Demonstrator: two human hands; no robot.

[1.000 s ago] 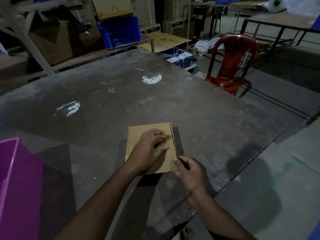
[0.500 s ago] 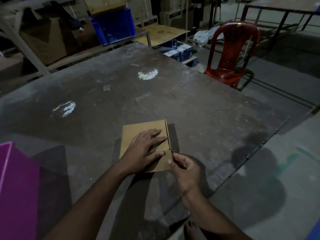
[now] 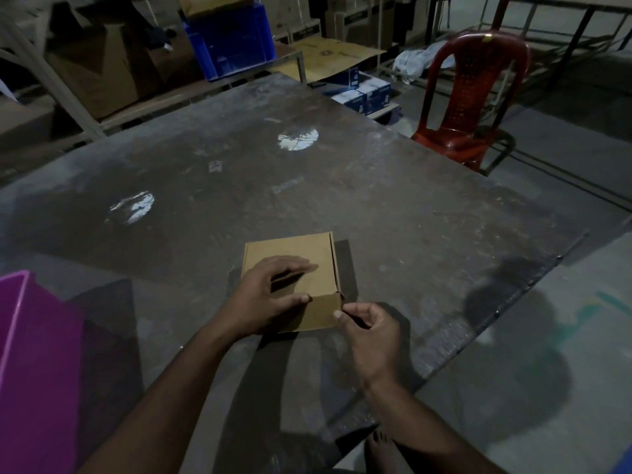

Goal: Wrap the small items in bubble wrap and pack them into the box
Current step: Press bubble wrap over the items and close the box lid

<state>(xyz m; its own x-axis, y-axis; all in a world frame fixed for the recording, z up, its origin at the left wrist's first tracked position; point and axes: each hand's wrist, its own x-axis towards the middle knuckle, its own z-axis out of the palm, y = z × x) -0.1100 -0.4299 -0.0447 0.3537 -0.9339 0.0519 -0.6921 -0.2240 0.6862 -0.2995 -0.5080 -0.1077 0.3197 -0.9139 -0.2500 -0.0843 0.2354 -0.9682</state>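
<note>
Holding the closed box [image 3: 307, 265] down now, left hand [image 3: 263, 299] arches instead of flat; right hand [image 3: 369, 333] fingers still pinch its corner flap.

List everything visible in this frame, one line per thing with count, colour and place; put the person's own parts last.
cardboard box: 1, brown, closed, on the table near its front edge
table: 1, dark grey, worn, fills the middle of the view
bin: 1, magenta, at the left edge
crate: 1, blue, on a rack behind the table
chair: 1, red plastic, beyond the table at right
small cartons: several, blue and white, on the floor behind the table
flat cardboard sheet: 1, tan, behind the table
left hand: 1, rests on the box top
right hand: 1, fingers curled at the box's near right corner
foot: 1, bare, on the floor at bottom
</note>
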